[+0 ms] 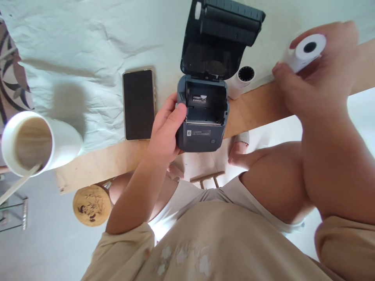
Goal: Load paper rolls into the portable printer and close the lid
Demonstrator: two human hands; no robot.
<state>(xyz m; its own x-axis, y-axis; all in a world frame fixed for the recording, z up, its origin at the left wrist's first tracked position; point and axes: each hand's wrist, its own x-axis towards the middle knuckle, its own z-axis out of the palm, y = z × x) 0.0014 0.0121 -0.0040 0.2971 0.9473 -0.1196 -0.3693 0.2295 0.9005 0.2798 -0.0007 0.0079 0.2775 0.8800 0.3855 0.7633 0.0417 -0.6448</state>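
Observation:
My left hand [166,130] grips the left side of a dark portable label printer [202,138], thumb on its rim. The printer's lid [216,58] stands swung up, and the paper bay shows with no roll inside. Off to the right, my right hand [325,74] is closed around a white paper roll [301,54], its hollow core facing up; the hand is slightly blurred. Between the printer and that hand, a second white roll [238,84] with a dark core stands by the table edge, partly hidden by the printer.
A smartphone [139,105] with a dark screen lies left of the printer on a pale cloth [102,47]. At the far left stands a white cup [66,136] of brown liquid with a stirrer. The wooden table edge [96,166] runs in front of me; a round stool [92,205] sits below.

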